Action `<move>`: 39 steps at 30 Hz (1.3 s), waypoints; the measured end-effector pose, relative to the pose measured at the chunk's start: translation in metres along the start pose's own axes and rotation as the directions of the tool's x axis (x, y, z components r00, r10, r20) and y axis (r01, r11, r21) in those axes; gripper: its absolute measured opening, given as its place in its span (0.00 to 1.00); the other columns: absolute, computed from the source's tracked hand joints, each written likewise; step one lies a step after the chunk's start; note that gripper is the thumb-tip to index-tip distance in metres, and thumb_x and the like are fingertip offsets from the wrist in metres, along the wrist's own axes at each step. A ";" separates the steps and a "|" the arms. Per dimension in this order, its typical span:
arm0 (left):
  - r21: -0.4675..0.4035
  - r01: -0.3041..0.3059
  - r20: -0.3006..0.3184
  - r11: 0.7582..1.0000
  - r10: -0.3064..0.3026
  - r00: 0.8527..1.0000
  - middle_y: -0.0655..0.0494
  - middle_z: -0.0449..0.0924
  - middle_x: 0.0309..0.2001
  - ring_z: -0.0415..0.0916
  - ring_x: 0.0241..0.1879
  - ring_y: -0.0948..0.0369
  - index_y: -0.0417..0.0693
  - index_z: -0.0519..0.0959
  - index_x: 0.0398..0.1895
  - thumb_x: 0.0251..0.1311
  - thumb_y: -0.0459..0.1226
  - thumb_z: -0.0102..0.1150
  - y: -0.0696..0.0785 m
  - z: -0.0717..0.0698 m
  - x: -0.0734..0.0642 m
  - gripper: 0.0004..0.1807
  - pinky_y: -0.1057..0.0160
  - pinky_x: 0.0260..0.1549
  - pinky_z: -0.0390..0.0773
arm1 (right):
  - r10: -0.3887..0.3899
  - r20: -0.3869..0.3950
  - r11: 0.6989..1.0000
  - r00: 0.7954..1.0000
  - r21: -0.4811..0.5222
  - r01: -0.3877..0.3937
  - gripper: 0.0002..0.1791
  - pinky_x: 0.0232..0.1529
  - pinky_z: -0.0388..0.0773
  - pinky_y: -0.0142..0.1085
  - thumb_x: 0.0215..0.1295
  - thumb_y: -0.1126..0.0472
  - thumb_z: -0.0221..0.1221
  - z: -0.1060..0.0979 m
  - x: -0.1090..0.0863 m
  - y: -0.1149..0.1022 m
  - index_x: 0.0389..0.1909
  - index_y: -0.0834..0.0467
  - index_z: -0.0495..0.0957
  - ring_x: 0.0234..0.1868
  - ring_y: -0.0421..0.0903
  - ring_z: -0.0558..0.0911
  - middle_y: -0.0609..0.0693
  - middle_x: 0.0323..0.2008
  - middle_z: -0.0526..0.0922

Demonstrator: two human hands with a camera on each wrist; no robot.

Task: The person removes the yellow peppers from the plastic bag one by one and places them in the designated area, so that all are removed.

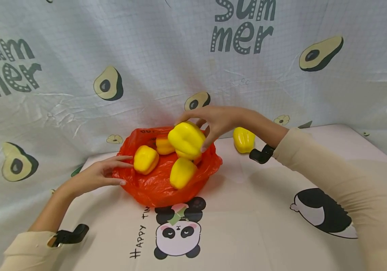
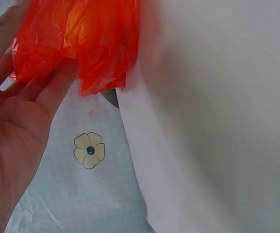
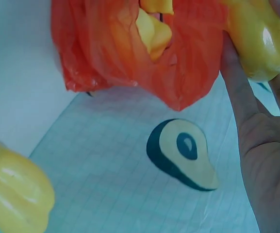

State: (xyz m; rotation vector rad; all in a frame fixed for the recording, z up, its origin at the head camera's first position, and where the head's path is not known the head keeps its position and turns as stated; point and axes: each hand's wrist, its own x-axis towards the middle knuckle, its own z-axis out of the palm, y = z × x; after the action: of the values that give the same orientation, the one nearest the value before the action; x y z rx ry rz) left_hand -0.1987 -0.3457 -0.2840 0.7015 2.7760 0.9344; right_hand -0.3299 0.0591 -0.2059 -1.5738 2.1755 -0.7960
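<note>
While right hand (image 1: pixel 221 118) grips lobed pepper (image 1: pixel 185 138), left hand (image 1: pixel 93 176), thumb spread, touches crinkled plastic bag (image 1: pixel 151 186)

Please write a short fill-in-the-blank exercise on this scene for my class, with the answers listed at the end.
1. The right hand holds a pepper coloured ____.
2. In the head view, the left hand touches the bag on its ____ side.
3. In the head view, a lone pepper rests on the tabletop to the bag's ____.
4. The animal face printed on the tabletop is a ____'s.

Missing words: yellow; left; right; panda.
</note>
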 end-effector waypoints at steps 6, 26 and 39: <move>0.010 -0.020 -0.005 1.000 0.020 1.000 0.43 0.67 0.72 0.57 0.73 0.38 0.44 0.81 0.62 0.60 0.38 0.71 0.000 0.000 0.000 0.25 0.80 0.56 0.65 | 0.005 -0.028 1.000 1.000 0.000 -0.005 0.47 0.55 0.82 0.43 0.50 0.59 0.78 -0.003 -0.011 0.002 0.71 0.49 0.66 0.63 0.55 0.78 0.45 0.65 0.72; 0.022 -0.011 -0.007 1.000 0.011 1.000 0.43 0.67 0.73 0.57 0.72 0.38 0.45 0.81 0.62 0.60 0.39 0.71 0.003 -0.003 -0.001 0.26 0.79 0.55 0.67 | 0.077 -0.078 0.997 0.994 -0.003 -0.077 0.50 0.54 0.83 0.43 0.50 0.58 0.79 -0.017 -0.045 0.001 0.73 0.48 0.63 0.65 0.57 0.76 0.47 0.68 0.69; -0.004 -0.008 -0.004 1.000 0.008 1.000 0.42 0.66 0.73 0.58 0.72 0.38 0.44 0.80 0.63 0.61 0.38 0.70 0.002 -0.001 0.000 0.26 0.76 0.53 0.72 | 0.099 -0.212 0.992 0.972 -0.060 -0.114 0.49 0.52 0.84 0.46 0.50 0.60 0.79 -0.024 -0.078 0.003 0.72 0.50 0.64 0.63 0.59 0.78 0.50 0.67 0.70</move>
State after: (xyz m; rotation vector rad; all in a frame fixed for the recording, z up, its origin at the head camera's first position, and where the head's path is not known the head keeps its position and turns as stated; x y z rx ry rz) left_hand -0.1978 -0.3452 -0.2815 0.7116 2.7756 0.9443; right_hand -0.3204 0.1388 -0.1922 -1.4493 2.4396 -0.8935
